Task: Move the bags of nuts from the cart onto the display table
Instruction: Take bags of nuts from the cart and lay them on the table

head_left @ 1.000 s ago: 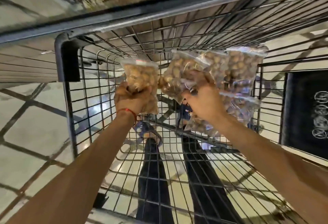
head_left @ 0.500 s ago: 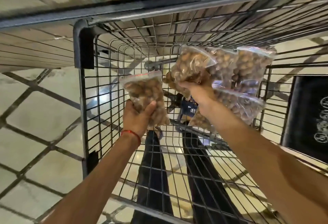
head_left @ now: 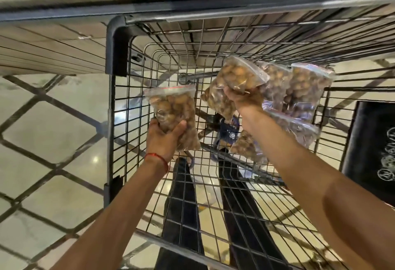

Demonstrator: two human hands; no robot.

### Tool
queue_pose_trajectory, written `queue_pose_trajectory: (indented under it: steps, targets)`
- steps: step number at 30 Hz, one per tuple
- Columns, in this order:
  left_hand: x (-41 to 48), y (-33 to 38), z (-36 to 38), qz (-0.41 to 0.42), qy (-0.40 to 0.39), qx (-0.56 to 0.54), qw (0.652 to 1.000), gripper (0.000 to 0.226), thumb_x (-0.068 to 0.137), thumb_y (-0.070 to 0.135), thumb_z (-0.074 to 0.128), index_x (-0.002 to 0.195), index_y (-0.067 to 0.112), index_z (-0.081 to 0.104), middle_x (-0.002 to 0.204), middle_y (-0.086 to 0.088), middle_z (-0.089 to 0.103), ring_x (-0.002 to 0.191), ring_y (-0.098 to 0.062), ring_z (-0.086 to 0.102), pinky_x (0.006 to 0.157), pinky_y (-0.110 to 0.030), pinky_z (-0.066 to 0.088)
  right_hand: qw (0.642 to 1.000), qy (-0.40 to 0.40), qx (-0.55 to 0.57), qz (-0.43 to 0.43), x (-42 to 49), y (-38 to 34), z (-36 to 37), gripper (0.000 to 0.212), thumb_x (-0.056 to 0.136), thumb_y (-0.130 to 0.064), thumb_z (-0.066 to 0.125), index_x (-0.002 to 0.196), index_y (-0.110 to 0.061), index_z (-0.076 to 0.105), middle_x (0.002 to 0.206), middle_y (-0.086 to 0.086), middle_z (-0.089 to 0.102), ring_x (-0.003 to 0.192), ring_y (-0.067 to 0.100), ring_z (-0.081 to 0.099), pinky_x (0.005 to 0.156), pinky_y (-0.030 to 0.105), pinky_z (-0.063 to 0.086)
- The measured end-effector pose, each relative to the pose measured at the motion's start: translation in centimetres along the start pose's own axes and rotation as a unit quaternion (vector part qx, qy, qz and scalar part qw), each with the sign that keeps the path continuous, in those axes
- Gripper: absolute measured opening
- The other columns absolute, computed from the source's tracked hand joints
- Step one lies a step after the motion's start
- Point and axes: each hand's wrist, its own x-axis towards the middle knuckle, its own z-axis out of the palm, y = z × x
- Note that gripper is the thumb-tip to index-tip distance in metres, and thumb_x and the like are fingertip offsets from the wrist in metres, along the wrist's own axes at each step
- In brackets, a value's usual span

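Single bag: a clear zip bag of brown nuts [head_left: 174,118], upright, lifted above the wire floor of the cart.
Left hand: the left hand [head_left: 164,139] grips the bag's lower half, thumb across the front and fingers curled behind.
Bundle: several more bags of nuts [head_left: 299,86], fanned and overlapping, some hanging below the wrist.
Right hand: the right hand [head_left: 243,98] clamps the bundle, fingers curled round it.
Cart: a wire cart [head_left: 116,56]; both loads are inside its basket, near the far rim.
Display table: a blurred ledge [head_left: 64,13] beyond that rim, probably the table.
Progress: by my judgement, these bags are picked up but not yet placed; carrying them over and setting them down remain.
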Motion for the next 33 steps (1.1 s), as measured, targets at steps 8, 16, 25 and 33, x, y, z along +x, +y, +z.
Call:
queue_pose_trajectory:
  steps: [8,16,25,33]
  targets:
    - [-2.2,0.3,-0.9,0.015,-0.025,0.002,1.000,0.037,0.089,0.017,0.080,0.121,0.012,0.061,0.110,-0.006,0.077,0.098,-0.024,0.075,0.074,-0.039,0.062,0.997,-0.070,0.022,0.002,-4.5,1.8,-2.4,0.071,0.070,-0.050,0.087,0.129,-0.019,0.062,0.115,-0.008,0.078,0.118,0.015,0.067,0.122,0.051,0.036]
    - [-6.8,1.4,-3.2,0.022,-0.064,-0.033,0.997,0.042,0.087,0.010,0.080,0.125,0.005,0.060,0.115,-0.014,0.074,0.090,-0.020,0.074,0.057,-0.023,0.059,0.992,-0.122,-0.022,-0.005,-13.2,2.4,-7.1,0.061,0.080,-0.031,0.085,0.134,-0.008,0.066,0.123,0.001,0.079,0.110,0.018,0.078,0.103,0.051,0.056]
    - [-14.2,2.7,-8.8,0.078,-0.130,-0.023,0.988,0.033,0.082,0.018,0.085,0.112,0.018,0.073,0.106,-0.003,0.080,0.098,-0.024,0.076,0.078,-0.036,0.059,0.973,-0.158,0.163,0.034,-23.5,2.7,-8.1,0.049,0.088,-0.021,0.072,0.134,-0.003,0.067,0.123,0.017,0.077,0.098,0.030,0.080,0.077,0.041,0.065]
    - [-20.0,2.4,-14.9,0.037,-0.209,-0.108,0.971,0.020,0.088,-0.001,0.069,0.107,0.003,0.066,0.079,0.000,0.079,0.070,-0.015,0.077,0.056,-0.024,0.058,0.963,-0.180,0.200,0.002,-30.8,3.4,-7.6,0.023,0.087,-0.017,0.067,0.098,-0.018,0.087,0.115,0.013,0.080,0.102,0.032,0.079,0.078,0.045,0.067]
